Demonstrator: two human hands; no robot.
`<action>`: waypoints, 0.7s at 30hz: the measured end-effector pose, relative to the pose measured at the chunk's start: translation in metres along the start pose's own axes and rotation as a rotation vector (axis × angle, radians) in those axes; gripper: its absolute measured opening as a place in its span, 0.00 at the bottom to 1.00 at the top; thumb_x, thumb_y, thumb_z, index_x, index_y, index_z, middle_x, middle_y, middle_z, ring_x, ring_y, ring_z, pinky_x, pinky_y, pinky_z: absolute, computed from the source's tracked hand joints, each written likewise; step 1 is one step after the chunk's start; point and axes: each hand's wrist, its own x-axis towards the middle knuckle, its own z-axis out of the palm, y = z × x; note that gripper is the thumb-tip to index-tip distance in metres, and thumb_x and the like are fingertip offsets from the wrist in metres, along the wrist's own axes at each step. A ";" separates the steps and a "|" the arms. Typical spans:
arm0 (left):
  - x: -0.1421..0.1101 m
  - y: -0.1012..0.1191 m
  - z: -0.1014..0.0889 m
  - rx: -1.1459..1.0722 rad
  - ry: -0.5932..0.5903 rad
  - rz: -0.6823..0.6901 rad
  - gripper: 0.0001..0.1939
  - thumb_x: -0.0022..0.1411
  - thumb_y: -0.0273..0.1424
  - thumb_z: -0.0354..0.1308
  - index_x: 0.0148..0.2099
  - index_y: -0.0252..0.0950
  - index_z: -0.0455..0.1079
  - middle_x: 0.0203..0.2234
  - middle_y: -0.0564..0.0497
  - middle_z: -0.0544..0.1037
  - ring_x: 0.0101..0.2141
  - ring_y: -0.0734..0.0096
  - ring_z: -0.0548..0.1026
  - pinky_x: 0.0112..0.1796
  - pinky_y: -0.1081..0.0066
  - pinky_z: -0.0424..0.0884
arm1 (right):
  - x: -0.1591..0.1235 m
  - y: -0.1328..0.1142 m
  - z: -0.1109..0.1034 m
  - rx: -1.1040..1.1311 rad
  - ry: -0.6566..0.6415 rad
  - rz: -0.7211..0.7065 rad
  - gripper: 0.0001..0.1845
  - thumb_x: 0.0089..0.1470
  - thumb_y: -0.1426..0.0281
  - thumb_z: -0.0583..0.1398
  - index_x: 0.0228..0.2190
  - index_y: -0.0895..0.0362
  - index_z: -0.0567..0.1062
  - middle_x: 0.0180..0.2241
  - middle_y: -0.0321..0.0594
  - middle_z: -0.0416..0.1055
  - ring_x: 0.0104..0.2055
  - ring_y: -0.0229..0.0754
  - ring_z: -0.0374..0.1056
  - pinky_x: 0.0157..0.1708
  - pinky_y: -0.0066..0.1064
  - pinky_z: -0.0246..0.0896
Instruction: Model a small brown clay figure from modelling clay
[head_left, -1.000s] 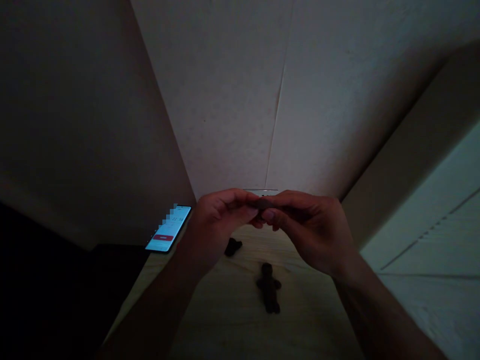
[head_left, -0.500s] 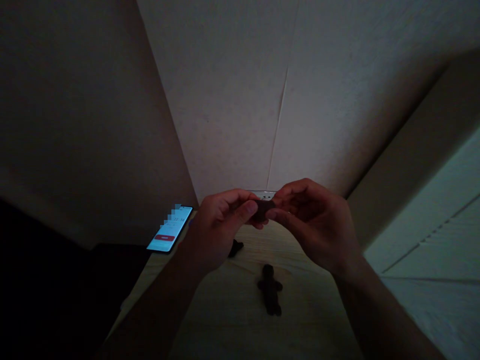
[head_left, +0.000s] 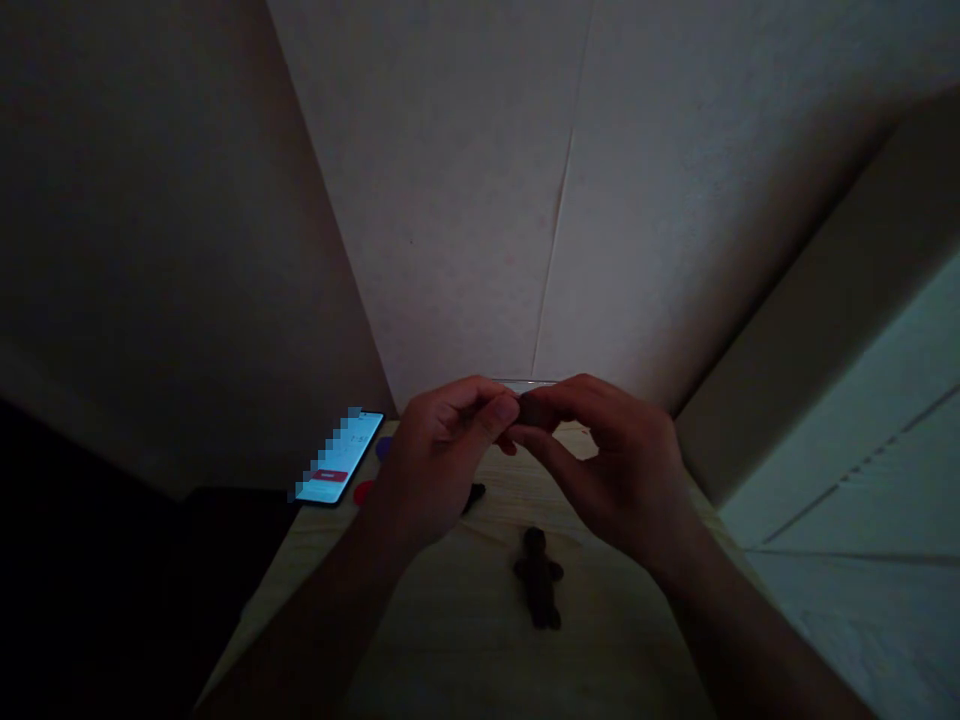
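Observation:
Between the fingertips of both hands is a small dark brown lump [head_left: 533, 409] that looks like modelling clay. My left hand [head_left: 442, 450] pinches its left side, thumb on top. My right hand [head_left: 619, 450] holds the other side between thumb and fingers. Below the hands, a dark brown clay figure [head_left: 538, 580] with head, arms and legs lies flat on the wooden table [head_left: 465, 620]. Another dark piece [head_left: 475, 496] lies partly hidden behind my left hand.
A lit phone [head_left: 337, 460] lies at the table's left edge. Beside it are a blue-purple piece [head_left: 384, 447] and a red piece [head_left: 364, 491], both partly covered by my left hand. A wall [head_left: 465, 220] rises behind the table, and a pale panelled surface [head_left: 847, 440] stands at the right.
The right fingers lifted and spread around the brown lump, then closed on it again lower down. The lump turned in the fingertips. The red and blue-purple pieces show more now.

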 end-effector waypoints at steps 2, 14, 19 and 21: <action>0.000 0.004 0.002 0.058 0.047 0.040 0.10 0.70 0.35 0.62 0.35 0.36 0.76 0.27 0.53 0.78 0.30 0.71 0.76 0.34 0.73 0.71 | 0.000 0.000 0.000 0.003 -0.011 0.011 0.02 0.62 0.70 0.68 0.37 0.55 0.81 0.31 0.37 0.77 0.33 0.40 0.73 0.35 0.33 0.68; 0.002 0.004 0.001 -0.029 0.017 0.034 0.09 0.69 0.36 0.63 0.40 0.36 0.79 0.31 0.51 0.83 0.32 0.70 0.80 0.36 0.73 0.76 | 0.008 0.004 -0.003 0.717 -0.184 0.377 0.13 0.62 0.62 0.68 0.29 0.55 0.81 0.29 0.36 0.78 0.34 0.38 0.74 0.36 0.30 0.70; 0.002 0.006 0.002 -0.153 -0.045 0.018 0.08 0.64 0.33 0.69 0.45 0.38 0.83 0.35 0.50 0.87 0.34 0.71 0.83 0.37 0.74 0.79 | 0.010 0.017 -0.002 0.924 -0.062 0.521 0.12 0.52 0.66 0.75 0.36 0.54 0.80 0.24 0.31 0.79 0.24 0.33 0.71 0.24 0.23 0.67; 0.003 0.005 0.003 -0.162 0.005 0.003 0.05 0.64 0.30 0.70 0.42 0.38 0.84 0.34 0.51 0.87 0.33 0.72 0.83 0.36 0.75 0.79 | 0.009 0.015 0.001 0.932 0.005 0.520 0.14 0.50 0.68 0.76 0.37 0.53 0.79 0.22 0.30 0.80 0.21 0.33 0.72 0.22 0.23 0.68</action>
